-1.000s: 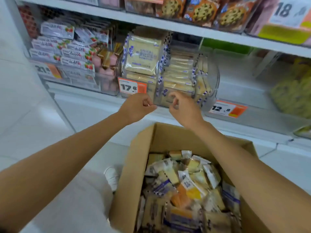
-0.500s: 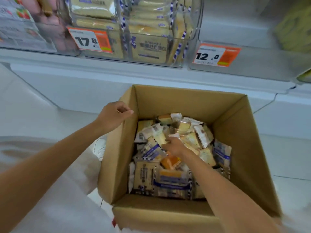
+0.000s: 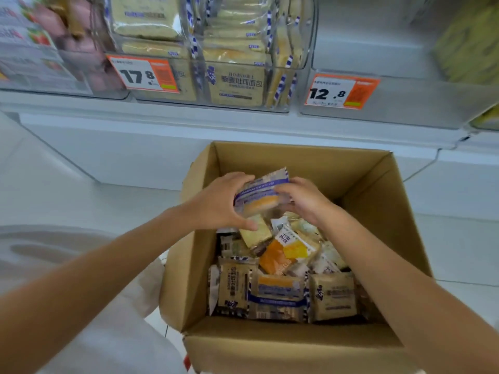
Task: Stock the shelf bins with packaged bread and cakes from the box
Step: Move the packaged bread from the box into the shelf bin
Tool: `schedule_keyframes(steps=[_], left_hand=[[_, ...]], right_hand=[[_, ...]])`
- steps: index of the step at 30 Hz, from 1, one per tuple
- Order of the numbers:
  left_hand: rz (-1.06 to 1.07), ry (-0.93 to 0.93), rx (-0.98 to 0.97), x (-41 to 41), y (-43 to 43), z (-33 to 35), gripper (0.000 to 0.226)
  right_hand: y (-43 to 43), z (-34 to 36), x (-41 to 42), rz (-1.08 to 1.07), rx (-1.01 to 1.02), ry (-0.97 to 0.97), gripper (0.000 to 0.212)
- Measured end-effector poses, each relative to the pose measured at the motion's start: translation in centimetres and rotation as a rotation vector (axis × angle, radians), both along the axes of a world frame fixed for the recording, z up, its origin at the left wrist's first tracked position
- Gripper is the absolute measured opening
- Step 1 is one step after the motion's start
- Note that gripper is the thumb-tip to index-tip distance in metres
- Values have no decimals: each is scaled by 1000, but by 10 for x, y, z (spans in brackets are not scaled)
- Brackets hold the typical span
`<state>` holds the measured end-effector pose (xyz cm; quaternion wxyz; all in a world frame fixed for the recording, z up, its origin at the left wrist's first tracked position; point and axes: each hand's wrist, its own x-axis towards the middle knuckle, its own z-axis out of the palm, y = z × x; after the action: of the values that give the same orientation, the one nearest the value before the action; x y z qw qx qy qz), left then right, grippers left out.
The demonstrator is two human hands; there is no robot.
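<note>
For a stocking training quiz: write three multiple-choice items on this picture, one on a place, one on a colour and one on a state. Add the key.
1. Where is the packet that the left hand and right hand hold?
A. over the open cardboard box
B. inside a shelf bin
C. on the floor

2. What colour is the block on the 12.8 price tag?
A. green
B. orange
C. blue

3. In what state is the clear bin bearing the 17.8 tag?
A. empty
B. tipped over
C. stocked with bread packets

Key:
1. A: both hands grip the packet above the goods in the box.
2. B: the tag's right part is orange.
3. C: stacked packets show through its walls.
</note>
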<state>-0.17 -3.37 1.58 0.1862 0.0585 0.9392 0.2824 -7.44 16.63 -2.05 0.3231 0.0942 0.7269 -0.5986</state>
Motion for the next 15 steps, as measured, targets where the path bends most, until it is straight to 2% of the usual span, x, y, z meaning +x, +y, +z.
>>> schedule_keyframes(steps=[1, 3, 5, 7, 8, 12, 13, 15], left_hand=[[-29, 10, -46, -4, 9, -5, 103], [91, 55, 7, -15, 19, -9, 79], [300, -79, 274, -24, 19, -1, 55], [383, -331, 563, -28, 13, 10, 48], [376, -410, 649, -27, 10, 16, 48], [361, -519, 821, -24, 7, 34, 44], [369, -518, 831, -24, 6, 36, 42], [448, -443, 825, -23, 6, 38, 41]], right_hand=[[4, 19, -4, -30, -147, -84, 25], [14, 48, -7, -55, -284, -143, 38], [23, 61, -12, -62, -154, -17, 45], [31, 64, -14, -35, 87, 200, 36], [33, 63, -16, -16, 134, 245, 40], [28, 61, -7, 56, 40, 183, 82], [27, 58, -6, 51, 29, 189, 80], [27, 56, -4, 9, 35, 207, 52]])
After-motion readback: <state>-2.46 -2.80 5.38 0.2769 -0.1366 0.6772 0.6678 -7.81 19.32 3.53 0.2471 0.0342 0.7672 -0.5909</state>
